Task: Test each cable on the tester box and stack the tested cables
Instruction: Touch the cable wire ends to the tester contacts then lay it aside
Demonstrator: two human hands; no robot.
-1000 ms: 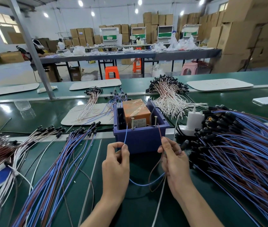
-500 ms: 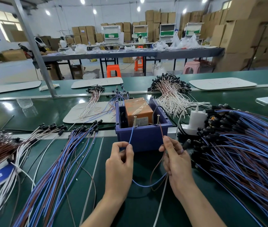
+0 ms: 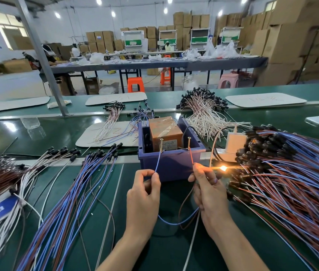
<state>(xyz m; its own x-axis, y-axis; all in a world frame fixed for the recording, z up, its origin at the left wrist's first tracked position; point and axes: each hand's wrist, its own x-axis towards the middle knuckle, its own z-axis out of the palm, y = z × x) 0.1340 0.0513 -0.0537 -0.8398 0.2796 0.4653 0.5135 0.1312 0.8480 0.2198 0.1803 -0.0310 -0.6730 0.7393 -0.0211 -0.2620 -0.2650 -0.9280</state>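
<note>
1. Your cable hangs in a slack loop between your hands, just in front of the tester box. Its blue lead rises to the left screw and its brown lead to the right screw.
2. A lamp glows orange just right of your right hand, so I judge this cable is passing its test.
3. Your left hand pinches the blue lead between thumb and forefinger, the other fingers curled in.
4. Your right hand pinches the brown lead near its tip; the lower fingers close round the rest of the cable.
5. The cable looks light, thin and limp. It will sag and snag on its neighbours. Keep your grip close to the bare ends to steer them, and lift it by the middle when you carry it off.
6. The black end caps look like the only stiff parts, so they are a fair handle for stacking.
7. The left pile lies fanned out beside your left hand, caps pointing away from you. It seems to be the tested stack.
8. The right pile is thick and tangled, near your right hand. Draw one cable out slowly or others may come with it.
9. A white charger stands just right of the box.
</note>
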